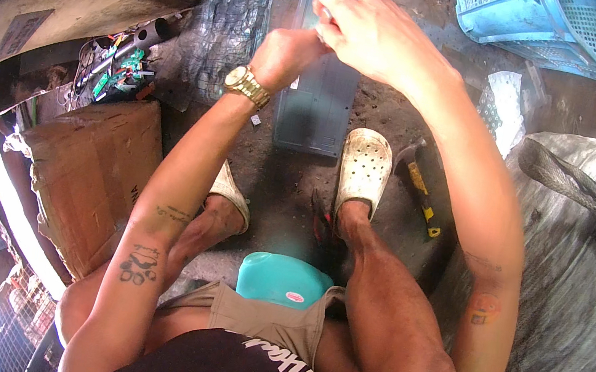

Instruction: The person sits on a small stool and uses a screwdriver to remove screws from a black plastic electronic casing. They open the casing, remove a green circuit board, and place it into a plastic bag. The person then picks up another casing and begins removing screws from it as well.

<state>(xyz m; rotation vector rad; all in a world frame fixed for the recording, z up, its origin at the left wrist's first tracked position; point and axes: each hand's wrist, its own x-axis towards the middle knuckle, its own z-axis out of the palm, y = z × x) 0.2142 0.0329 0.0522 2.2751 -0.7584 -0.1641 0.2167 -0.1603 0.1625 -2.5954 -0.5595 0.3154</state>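
My two hands meet over a long grey plastic panel (314, 115) lying on the ground in front of me. My left hand (291, 54), with a gold watch (247, 86) at its wrist, is closed, its fingertips against the other hand. My right hand (370, 35) is closed too, its fingers bent around the meeting point. A small shiny bit shows between the fingers, too small and covered to name. Beside my right shoe (364, 169) lies a tool with a yellow and black handle (423, 197). Red-handled pliers (320, 216) rest on the ground by that shoe's heel.
A worn cardboard box (96, 171) stands at my left, with a tangle of wires and green parts (127, 68) behind it. A light blue plastic crate (538, 25) is at the far right. A large whitish sack (548, 316) fills the right side. Beneath me is a teal seat (277, 271).
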